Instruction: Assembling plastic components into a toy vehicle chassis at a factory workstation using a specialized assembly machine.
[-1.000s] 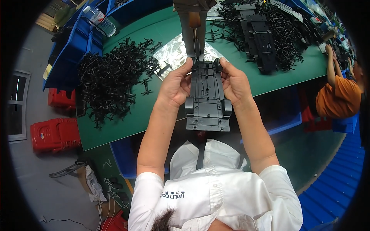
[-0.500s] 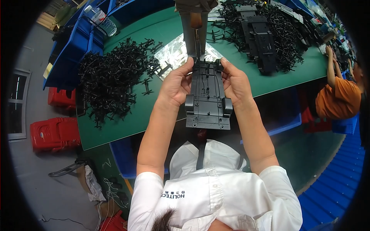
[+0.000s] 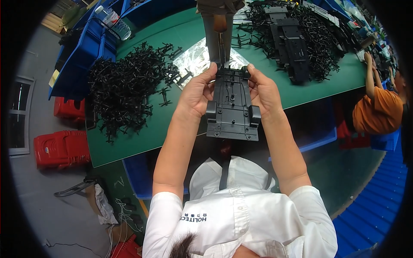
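Note:
A black plastic chassis plate, long and flat with raised wheel-arch humps on its sides, is held between my two hands. My left hand grips its left edge, thumb near the far end. On the opposite edge my right hand is closed the same way. The plate's far end lies right under the slim metal shaft of an upright machine; whether they touch I cannot tell. Behind it, a shiny silver sheet lies on the green table.
Left on the green table is a heap of small black branched parts. More such parts and stacked black plates lie at the far right. A water bottle stands by a blue bin. A person in orange works at right.
The near end of the chassis plate has shifted slightly away from me and tilted a little. Both hands keep their grip in nearly the same place.

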Tool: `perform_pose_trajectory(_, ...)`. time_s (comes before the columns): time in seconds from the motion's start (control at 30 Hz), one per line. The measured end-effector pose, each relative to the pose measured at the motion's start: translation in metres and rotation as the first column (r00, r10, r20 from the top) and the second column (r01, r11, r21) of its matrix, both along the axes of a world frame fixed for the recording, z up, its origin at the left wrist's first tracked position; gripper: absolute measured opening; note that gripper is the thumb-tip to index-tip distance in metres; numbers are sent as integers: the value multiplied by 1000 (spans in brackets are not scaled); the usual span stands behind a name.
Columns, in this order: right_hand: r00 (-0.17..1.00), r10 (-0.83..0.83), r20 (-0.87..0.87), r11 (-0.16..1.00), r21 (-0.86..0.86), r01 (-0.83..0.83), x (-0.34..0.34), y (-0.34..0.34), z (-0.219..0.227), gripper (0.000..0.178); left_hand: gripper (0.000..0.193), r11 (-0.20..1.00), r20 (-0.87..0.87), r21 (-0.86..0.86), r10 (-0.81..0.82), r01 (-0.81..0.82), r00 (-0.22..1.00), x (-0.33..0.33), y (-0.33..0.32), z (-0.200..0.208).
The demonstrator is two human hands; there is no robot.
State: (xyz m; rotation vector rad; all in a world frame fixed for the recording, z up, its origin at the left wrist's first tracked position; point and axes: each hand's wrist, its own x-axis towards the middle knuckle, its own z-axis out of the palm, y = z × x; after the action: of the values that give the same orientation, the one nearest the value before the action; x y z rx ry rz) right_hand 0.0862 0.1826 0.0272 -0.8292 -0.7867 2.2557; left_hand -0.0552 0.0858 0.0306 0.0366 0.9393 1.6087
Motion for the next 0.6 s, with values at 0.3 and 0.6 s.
perform_pose_trajectory(0.3,1000,-1,-10,1000,-19,1,-1,0,3,22,25,1000,-5,25,1,-1,1000,0,2,-3)
perform_pose_trajectory(0.6,1000,1,-3,999,-36,-1,-1,3,0,22,24,1000,19,-4,24,-24,1000,2,4,0)
